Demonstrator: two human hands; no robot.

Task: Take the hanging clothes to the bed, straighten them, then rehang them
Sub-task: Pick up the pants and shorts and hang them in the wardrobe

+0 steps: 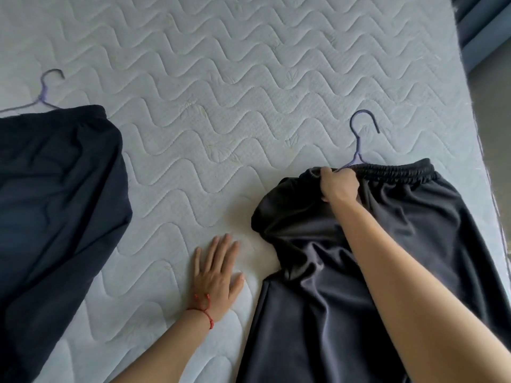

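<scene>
Right hand [338, 186] grips my grey trousers' waistband [387, 171] at two o'clock; left hand [217, 269] lies flat, empty. Tugging could slip the hanger [359, 139] out.

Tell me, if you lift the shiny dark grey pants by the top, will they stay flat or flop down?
The shiny dark grey pants would probably flop and hang, since they already lie in soft folds. Their sheen suggests slippery cloth, so they might slide off the purple wire hanger. The right hand bunches them easily, so they seem light.

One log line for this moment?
right hand: grips grey garment waistband | left hand: flat on mattress | hanger: inside garment
</scene>
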